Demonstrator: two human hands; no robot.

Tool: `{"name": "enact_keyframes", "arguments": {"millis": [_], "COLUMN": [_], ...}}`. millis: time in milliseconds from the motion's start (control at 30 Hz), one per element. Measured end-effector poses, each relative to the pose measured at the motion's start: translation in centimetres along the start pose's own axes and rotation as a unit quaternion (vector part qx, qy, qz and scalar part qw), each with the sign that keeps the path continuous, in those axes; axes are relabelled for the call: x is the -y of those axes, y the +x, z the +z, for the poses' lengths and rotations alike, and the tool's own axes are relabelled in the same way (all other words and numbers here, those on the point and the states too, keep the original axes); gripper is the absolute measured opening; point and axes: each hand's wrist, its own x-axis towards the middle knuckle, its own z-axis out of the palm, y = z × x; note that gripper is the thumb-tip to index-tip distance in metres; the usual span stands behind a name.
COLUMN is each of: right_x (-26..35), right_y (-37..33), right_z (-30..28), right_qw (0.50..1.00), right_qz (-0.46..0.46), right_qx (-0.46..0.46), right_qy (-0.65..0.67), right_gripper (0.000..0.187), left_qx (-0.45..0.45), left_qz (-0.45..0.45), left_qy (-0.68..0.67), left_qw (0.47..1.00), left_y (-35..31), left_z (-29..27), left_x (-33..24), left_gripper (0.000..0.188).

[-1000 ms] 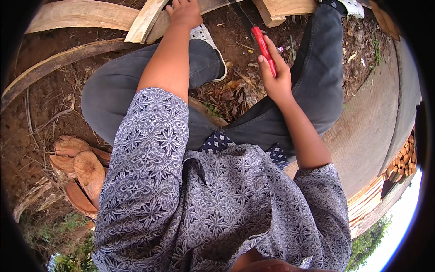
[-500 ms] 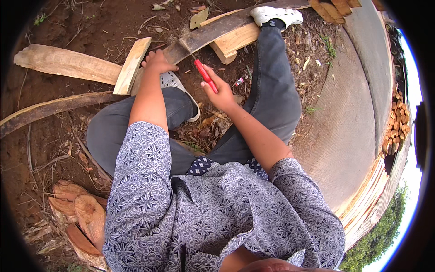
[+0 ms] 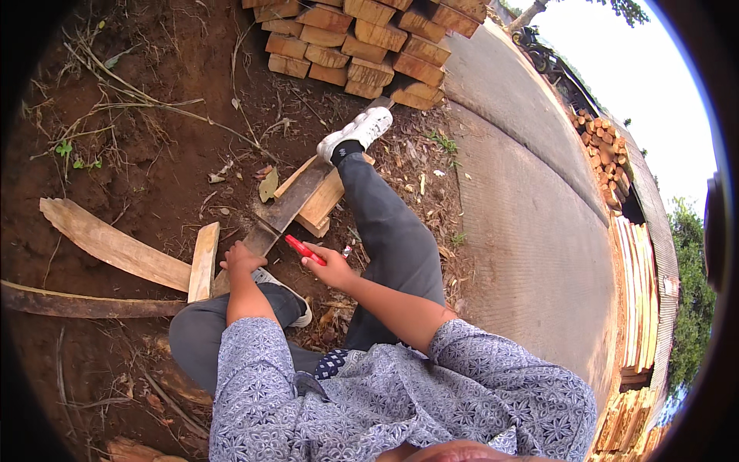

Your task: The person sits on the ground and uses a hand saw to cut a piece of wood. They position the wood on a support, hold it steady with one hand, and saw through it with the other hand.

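Observation:
A long dark-faced plank (image 3: 299,192) lies slanted across the ground in front of me. My left hand (image 3: 241,259) spans its near end, fingers at one edge and thumb toward the other. In my right hand (image 3: 331,269) is the red handle of a handsaw (image 3: 305,250), fingers wrapped round it. The thin blade reaches up-left to the plank, at a dark line across it just beyond my left hand. A pale wooden block (image 3: 322,204) sits under the plank. My white clog (image 3: 356,135) presses on its far part; my other foot is partly hidden near my left hand.
Beside my left hand stands a short pale board (image 3: 203,262), with a long pale slab (image 3: 115,246) and a curved bark-edged strip (image 3: 92,306) reaching left. Stacked timber (image 3: 377,35) lies beyond my foot. A concrete path (image 3: 531,254) runs along the right.
My view has tilted up, bringing the timber stack into sight. Both hands keep their places on the plank and saw; the saw handle sits closer to the plank now.

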Motion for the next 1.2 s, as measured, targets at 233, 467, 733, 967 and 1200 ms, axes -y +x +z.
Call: {"name": "enact_keyframes", "arguments": {"millis": [233,467,733,967,1200], "right_x": [0.1,0.3,5.8,3.7,1.7], "right_y": [-2.9,-2.0,0.5,0.7,0.1], "right_z": [0.6,-0.2,-0.7,-2.3,-2.3], "right_qw": [0.998,0.991,0.993,0.998,0.984], "right_qz": [0.024,0.028,-0.005,-0.015,0.067], "right_qx": [-0.014,0.076,0.092,0.039,0.059], "right_qy": [0.051,0.109,0.08,0.05,0.155], "right_gripper": [0.056,0.073,0.066,0.059,0.061], "left_qx": [-0.014,-0.039,-0.061,-0.012,-0.054], "left_qz": [0.013,0.015,0.052,0.004,-0.068], "left_qy": [0.031,0.031,0.047,-0.071,-0.021], "left_qw": [0.999,0.999,0.996,0.997,0.996], "left_y": [-1.3,-1.0,-0.7,0.7,2.3], "left_z": [1.6,1.8,1.3,1.1,1.8], "left_x": [0.8,-0.1,1.4,1.2,-1.0], "left_gripper": [0.104,0.1,0.096,0.112,0.071]}}
